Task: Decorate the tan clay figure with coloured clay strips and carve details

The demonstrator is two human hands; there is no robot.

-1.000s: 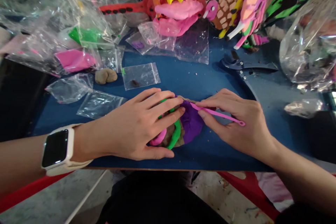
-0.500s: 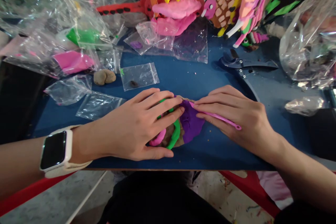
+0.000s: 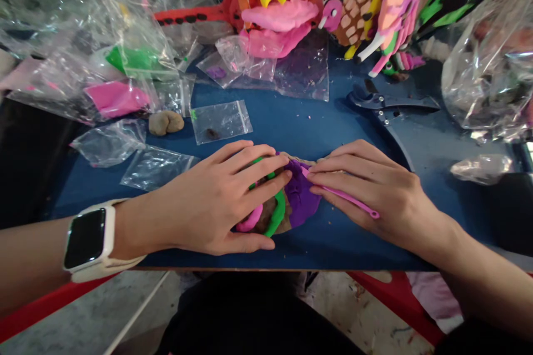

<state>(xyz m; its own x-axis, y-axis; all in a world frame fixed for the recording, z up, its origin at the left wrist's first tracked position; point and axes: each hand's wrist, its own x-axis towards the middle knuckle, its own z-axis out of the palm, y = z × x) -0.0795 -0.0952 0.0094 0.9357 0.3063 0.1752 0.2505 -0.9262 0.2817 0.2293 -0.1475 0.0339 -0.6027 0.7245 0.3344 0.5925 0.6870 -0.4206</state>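
Observation:
My left hand [image 3: 227, 197] lies with spread fingers over a flat clay piece, its fingertips resting on the clay. The piece has a brown base, a green clay strip [image 3: 277, 215], a pink clay roll [image 3: 250, 218] and a purple clay patch [image 3: 306, 199] on its right side. Part of it is hidden under that hand. Between the fingers of my right hand [image 3: 366, 188] is a thin pink modelling tool [image 3: 350, 196], with its tip on the upper part of the purple patch. The tool's far end sticks out below the fingers.
Several small plastic bags [image 3: 222, 122] and a grey-brown clay lump [image 3: 165, 122] lie at the left. Dark-handled pliers or cutters [image 3: 391, 102] are at the right. Finished colourful clay figures [image 3: 277, 16] stand at the back. The table's front edge is just below my hands.
My right hand has shifted slightly down with the pink tool, whose tip now sits lower on the purple patch. More marks show in the purple clay. My left hand has stayed put.

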